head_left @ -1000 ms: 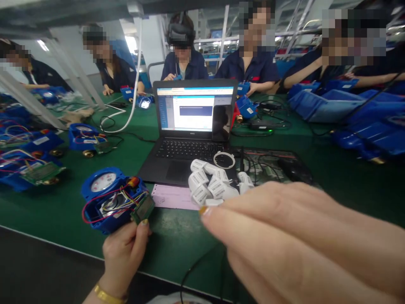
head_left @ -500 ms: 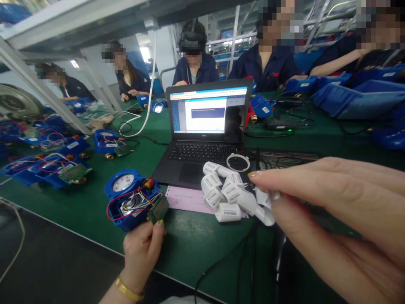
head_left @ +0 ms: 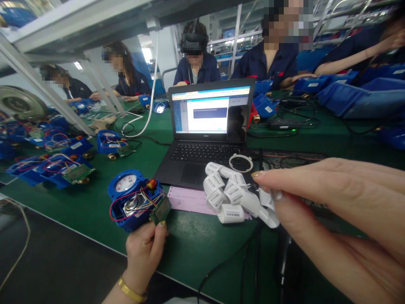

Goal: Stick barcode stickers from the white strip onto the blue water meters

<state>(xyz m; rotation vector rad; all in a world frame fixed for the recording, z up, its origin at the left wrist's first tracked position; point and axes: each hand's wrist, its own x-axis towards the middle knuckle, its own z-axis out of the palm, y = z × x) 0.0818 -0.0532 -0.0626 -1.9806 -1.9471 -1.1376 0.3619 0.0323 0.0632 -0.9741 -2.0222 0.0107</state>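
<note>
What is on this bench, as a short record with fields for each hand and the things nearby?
Left hand: grips small green circuit board wired to open blue plastic water meter.
Right hand: raised near camera, fingertips pinched above curled white paper barcode labels; grip unclear.
Behind: open black laptop, pink paper slip on green bench mat.
Others: people in dark blue jackets seated opposite.

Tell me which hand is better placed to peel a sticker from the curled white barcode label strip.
Right, most likely. The right hand is pinched right at the curled white barcode label strip, while the left hand is busy gripping the open blue plastic water meter.
</note>
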